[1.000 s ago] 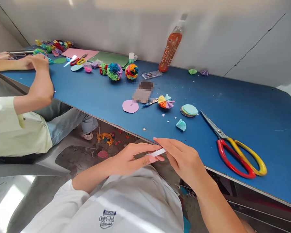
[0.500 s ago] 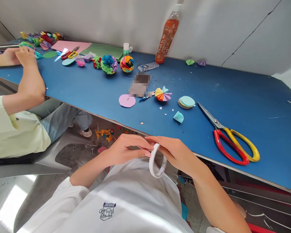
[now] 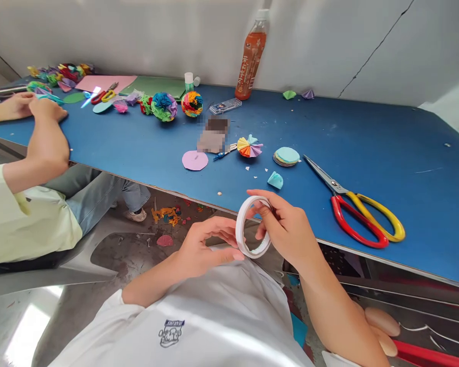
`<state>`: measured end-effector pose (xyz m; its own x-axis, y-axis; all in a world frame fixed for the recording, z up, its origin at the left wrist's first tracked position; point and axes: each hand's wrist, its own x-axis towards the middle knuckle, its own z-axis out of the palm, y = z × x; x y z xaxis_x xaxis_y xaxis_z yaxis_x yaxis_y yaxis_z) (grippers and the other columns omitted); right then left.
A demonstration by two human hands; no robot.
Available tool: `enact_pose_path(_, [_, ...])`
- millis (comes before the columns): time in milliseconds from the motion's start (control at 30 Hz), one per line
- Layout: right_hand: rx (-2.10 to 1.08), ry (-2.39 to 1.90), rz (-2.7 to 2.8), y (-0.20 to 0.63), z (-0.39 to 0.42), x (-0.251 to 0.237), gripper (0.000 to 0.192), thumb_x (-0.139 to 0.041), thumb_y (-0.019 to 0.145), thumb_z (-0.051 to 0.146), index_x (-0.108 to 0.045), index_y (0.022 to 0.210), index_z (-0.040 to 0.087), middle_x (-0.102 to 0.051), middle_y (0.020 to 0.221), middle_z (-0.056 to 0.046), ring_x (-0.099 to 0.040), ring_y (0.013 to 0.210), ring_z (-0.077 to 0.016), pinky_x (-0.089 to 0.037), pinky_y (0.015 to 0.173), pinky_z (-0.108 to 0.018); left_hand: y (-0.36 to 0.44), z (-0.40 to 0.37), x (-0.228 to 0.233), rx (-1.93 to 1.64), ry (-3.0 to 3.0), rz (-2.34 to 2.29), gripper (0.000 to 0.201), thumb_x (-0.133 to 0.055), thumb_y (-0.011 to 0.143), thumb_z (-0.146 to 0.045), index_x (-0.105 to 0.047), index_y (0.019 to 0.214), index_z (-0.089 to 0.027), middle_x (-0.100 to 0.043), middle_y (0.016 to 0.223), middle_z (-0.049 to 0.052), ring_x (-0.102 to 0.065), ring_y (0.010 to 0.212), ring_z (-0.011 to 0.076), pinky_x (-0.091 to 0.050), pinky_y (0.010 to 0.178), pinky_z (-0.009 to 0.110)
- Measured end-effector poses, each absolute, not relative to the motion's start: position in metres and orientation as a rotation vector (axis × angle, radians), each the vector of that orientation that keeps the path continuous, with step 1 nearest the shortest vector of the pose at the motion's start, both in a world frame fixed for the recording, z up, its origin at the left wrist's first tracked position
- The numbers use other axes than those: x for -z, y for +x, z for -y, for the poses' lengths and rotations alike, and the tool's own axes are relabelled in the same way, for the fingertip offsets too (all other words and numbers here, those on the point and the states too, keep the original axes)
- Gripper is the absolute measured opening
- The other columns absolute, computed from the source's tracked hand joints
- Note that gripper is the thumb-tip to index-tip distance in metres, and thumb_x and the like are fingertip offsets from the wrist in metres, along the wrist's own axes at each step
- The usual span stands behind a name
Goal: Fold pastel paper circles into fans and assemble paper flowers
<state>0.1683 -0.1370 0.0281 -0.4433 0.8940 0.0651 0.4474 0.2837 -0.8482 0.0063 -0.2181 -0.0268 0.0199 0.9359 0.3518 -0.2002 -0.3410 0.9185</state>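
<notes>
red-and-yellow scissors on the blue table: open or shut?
Shut. The red-and-yellow-handled scissors lie flat on the blue table, blades together in one line, handle loops side by side.

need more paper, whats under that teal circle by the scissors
The teal circle tops a small stack of paper discs; only their edges show, the rest is covered.

Across the frame we see a blue tabletop. At right of centre lie red-and-yellow-handled scissors, and left of them a stack of pale green paper discs, a folded teal paper wedge, a multicoloured paper fan and a pink paper circle. At upper centre stands an orange drink bottle; left of it we see two multicoloured paper balls. At left sits a co-worker in a pale yellow sleeve.
</notes>
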Motion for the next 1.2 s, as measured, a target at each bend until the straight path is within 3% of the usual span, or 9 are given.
enact_pose_path(100, [-1.063, -1.261, 1.934, 0.172, 0.137, -0.028, 0.029, -0.043, 0.094, 0.034, -0.061, 0.114, 0.022, -0.07, 0.076, 0.001, -0.058, 0.039, -0.0097, -0.043, 0.041, -0.022, 0.015, 0.219, 0.026, -1.527, 1.361, -0.839, 0.039, -0.078, 0.073, -0.017, -0.066, 0.109, -0.017, -0.077, 0.095, 0.006, -0.072, 0.087, 0.0155, -0.057, 0.084, 0.026])
enact_pose_path(333, [-1.131, -1.287, 1.956, 0.183, 0.143, -0.02, 0.032, -0.041, 0.095, 0.043, -0.06, 0.108, 0.02, -0.071, 0.08, -0.002, -0.061, 0.049, -0.0124, -0.047, 0.049, -0.025, 0.027, 0.215, 0.018, -1.471, 1.273, -0.822, 0.017, -0.073, 0.08, -0.026, -0.071, 0.092, -0.015, -0.077, 0.088, 0.007, -0.07, 0.079, 0.0143, -0.056, 0.076, 0.026])
enact_pose_path(567, [-1.091, -1.165, 2.077, 0.185, 0.16, -0.01, 0.058, -0.037, 0.095, 0.054, -0.053, 0.051, 0.019, -0.053, 0.048, -0.001, -0.047, 0.047, -0.0119, -0.035, 0.047, -0.025, 0.033, 0.214, 0.01, -1.381, 1.008, -0.736, 0.03, -0.078, 0.072, -0.041, -0.068, 0.079, -0.014, -0.074, 0.072, 0.006, -0.07, 0.064, 0.0163, -0.058, 0.064, 0.029])
enact_pose_path(800, [-1.289, -1.307, 1.93, 0.188, 0.172, -0.001, 0.063, -0.036, 0.093, 0.057, -0.043, 0.042, 0.02, -0.046, 0.041, -0.001, -0.042, 0.043, -0.011, -0.031, 0.045, -0.025, 0.031, 0.22, 0.017, -1.357, 1.408, -0.736, 0.035, -0.056, 0.089, -0.048, -0.07, 0.091, -0.016, -0.076, 0.082, 0.008, -0.072, 0.083, 0.0194, -0.042, 0.109, 0.046])
enact_pose_path(900, [-1.391, -1.254, 1.968, 0.19, 0.173, 0.0, 0.062, -0.038, 0.093, 0.054, -0.039, 0.042, 0.019, -0.043, 0.042, 0.0, -0.039, 0.043, -0.0095, -0.029, 0.044, -0.024, 0.032, 0.22, 0.021, -1.378, 1.502, -0.708, 0.024, -0.062, 0.087, -0.037, -0.069, 0.097, -0.016, -0.075, 0.084, 0.008, -0.07, 0.079, 0.0172, -0.052, 0.097, 0.041])
enact_pose_path(1000, [-1.334, -1.169, 1.996, 0.19, 0.172, 0.005, 0.052, -0.042, 0.093, 0.052, -0.054, 0.057, 0.017, -0.054, 0.052, 0.0, -0.045, 0.046, -0.0096, -0.033, 0.043, -0.023, 0.032, 0.221, 0.023, -1.4, 1.495, -0.726, 0.019, -0.06, 0.089, -0.029, -0.07, 0.098, -0.015, -0.074, 0.082, 0.007, -0.067, 0.073, 0.0147, -0.057, 0.074, 0.029])
enact_pose_path(1067, [-1.213, -1.108, 1.905, 0.19, 0.172, 0.011, 0.035, -0.048, 0.092, 0.049, -0.064, 0.093, 0.018, -0.067, 0.076, -0.003, -0.057, 0.055, -0.0122, -0.045, 0.047, -0.023, 0.031, 0.222, 0.022, -1.362, 1.49, -0.794, 0.019, -0.061, 0.088, -0.029, -0.071, 0.096, -0.015, -0.072, 0.077, 0.006, -0.064, 0.068, 0.0133, -0.055, 0.069, 0.027])
enact_pose_path(1133, [-0.955, -1.022, 1.846, 0.191, 0.172, 0.018, 0.037, -0.052, 0.092, 0.04, -0.053, 0.124, 0.023, -0.069, 0.102, -0.007, -0.067, 0.074, -0.0159, -0.055, 0.058, -0.027, 0.029, 0.223, 0.019, -1.272, 1.495, -0.865, 0.019, -0.063, 0.086, -0.03, -0.072, 0.09, -0.014, -0.07, 0.071, 0.004, -0.06, 0.064, 0.0119, -0.053, 0.066, 0.025])
enact_pose_path(1200, [-0.607, -0.897, 1.89, 0.194, 0.171, 0.024, 0.04, -0.052, 0.092, 0.027, -0.048, 0.133, 0.029, -0.066, 0.115, -0.009, -0.067, 0.092, -0.0185, -0.058, 0.07, -0.031, 0.028, 0.224, 0.016, -1.211, 1.504, -0.89, 0.021, -0.063, 0.087, -0.032, -0.072, 0.086, -0.013, -0.069, 0.068, 0.003, -0.057, 0.062, 0.011, -0.05, 0.064, 0.023])
